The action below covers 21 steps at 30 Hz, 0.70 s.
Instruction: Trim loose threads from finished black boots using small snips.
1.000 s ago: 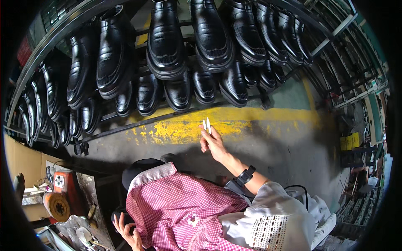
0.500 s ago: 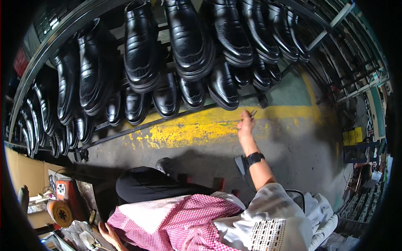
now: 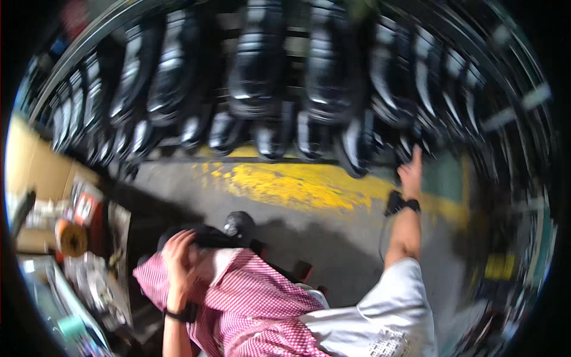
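My right hand (image 3: 410, 171) reaches far out on a stretched arm, just below the lower shoes at the right of the rack. One finger points up toward a black shoe (image 3: 355, 149) row; the rest are blurred, and whether anything is in them does not show. A dark band circles this wrist. My left hand (image 3: 179, 257) is raised over the red-and-white checked apron (image 3: 256, 291) in my lap, its fingers stretched and slightly bent, with nothing seen in them. Glossy black shoes, such as the large one (image 3: 257, 65) in the upper row, hang toes down in two rows.
A dark metal rack rail (image 3: 267, 160) runs under the shoes. Yellow worn paint (image 3: 291, 184) marks the grey floor. At left stand a cardboard box (image 3: 35, 163), an orange-brown roll (image 3: 72, 238) and a cluttered bench. A dark shoe (image 3: 239, 225) on a foot shows below.
My right hand has swung right along the rack. My left hand has risen from the bench side to above the apron. The view has shifted and blurred.
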### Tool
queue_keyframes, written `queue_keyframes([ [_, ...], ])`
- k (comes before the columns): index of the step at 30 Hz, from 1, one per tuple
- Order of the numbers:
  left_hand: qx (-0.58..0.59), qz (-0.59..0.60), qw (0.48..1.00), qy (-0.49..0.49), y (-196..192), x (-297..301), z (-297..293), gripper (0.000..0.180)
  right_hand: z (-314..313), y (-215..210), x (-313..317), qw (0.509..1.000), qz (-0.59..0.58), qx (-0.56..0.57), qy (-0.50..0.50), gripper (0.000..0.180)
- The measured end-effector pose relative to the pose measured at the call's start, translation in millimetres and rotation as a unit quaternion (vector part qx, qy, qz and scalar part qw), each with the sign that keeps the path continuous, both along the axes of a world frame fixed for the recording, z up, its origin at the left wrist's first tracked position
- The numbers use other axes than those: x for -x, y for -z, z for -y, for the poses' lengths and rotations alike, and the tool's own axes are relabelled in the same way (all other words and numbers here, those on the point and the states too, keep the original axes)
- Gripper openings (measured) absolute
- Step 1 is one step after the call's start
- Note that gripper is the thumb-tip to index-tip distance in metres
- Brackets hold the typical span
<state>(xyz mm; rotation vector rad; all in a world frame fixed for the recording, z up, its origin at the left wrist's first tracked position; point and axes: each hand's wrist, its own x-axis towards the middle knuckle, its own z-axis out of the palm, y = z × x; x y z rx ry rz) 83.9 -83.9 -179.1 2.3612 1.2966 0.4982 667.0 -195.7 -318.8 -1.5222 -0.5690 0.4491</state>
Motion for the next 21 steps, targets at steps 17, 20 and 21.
queue_keyframes([
  [17, 0.061, -0.042, 0.995, 0.063, 63.9, -19.0, -8.6, 0.044, 39.2, 51.5, -61.3, 0.996, -0.054, -0.015, -0.069, 0.059],
  [20, 0.053, -0.023, 0.998, 0.016, 71.2, -18.7, -7.9, 0.033, 3.1, 54.6, -50.9, 0.906, -0.391, -0.162, -0.027, 0.037],
  [21, 0.034, -0.037, 0.999, 0.001, 67.9, -20.3, -6.9, 0.023, -20.8, 47.8, -33.1, 0.915, -0.38, -0.1, 0.097, 0.026],
])
